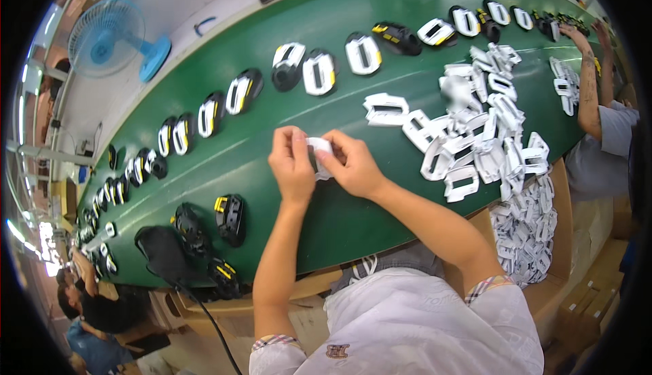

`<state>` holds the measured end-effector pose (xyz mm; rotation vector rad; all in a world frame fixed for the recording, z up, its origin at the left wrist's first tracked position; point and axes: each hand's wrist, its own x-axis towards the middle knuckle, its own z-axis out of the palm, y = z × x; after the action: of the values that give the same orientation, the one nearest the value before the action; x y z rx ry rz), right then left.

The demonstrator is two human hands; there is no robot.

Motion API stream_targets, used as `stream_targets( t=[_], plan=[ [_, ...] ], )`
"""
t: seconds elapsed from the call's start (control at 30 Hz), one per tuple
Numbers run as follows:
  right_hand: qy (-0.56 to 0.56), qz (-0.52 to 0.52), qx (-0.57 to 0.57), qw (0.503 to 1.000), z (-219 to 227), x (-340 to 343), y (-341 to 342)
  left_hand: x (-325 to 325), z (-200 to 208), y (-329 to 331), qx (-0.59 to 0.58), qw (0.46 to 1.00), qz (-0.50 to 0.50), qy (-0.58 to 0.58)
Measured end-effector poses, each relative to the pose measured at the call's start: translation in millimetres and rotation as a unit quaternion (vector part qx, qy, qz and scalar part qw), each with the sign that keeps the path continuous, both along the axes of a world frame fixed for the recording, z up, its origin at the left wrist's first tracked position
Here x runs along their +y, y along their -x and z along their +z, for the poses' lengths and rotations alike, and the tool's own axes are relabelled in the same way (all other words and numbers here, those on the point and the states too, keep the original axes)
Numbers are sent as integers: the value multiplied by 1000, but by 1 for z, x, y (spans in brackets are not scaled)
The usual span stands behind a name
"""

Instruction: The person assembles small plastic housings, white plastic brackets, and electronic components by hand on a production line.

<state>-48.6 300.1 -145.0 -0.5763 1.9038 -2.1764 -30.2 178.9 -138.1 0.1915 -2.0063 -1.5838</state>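
Note:
Between my two hands, above the green table, is a white plastic frame piece (319, 150). My left hand (292, 161) pinches its left side, with thumb and fingers closed. From the other side my right hand (351, 163) grips it, fingers curled round the edge. Parts of the piece are hidden behind my fingers. To the right of my hands lies a loose pile of similar white frames (475, 137), most with a slot in the middle. One white frame (386, 109) rests apart at the pile's left edge.
Black-and-white parts with yellow bits (319, 73) line the green table (272, 110). Black assemblies (231, 219) and a black bag-like object (163, 253) sit at near left. A cardboard box (560, 219) holds more white frames. A blue fan (105, 46) stands far left. Co-workers sit at both ends.

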Motion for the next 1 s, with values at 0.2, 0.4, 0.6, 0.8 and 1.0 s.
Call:
stream_targets(
  t=[0.2, 0.4, 0.6, 0.8, 1.0],
  plan=[
    [-133, -85, 89, 984, -4, 10, 30, 21, 49, 130, -5, 937, -9, 349],
    [-109, -32, 183, 976, -56, -5, 24, 109, 53, 223, -312, 833, -36, 456],
    [-252, -84, 128, 956, -32, -7, 13, 132, 42, 223, -283, 867, -22, 409],
    [-149, -10, 258, 954, -9, 0, 18, 97, 64, 187, -33, 919, -147, 364],
    [-44, -38, 6, 998, -7, 9, 24, 14, 101, 50, 126, 973, -191, 25]
  ],
)
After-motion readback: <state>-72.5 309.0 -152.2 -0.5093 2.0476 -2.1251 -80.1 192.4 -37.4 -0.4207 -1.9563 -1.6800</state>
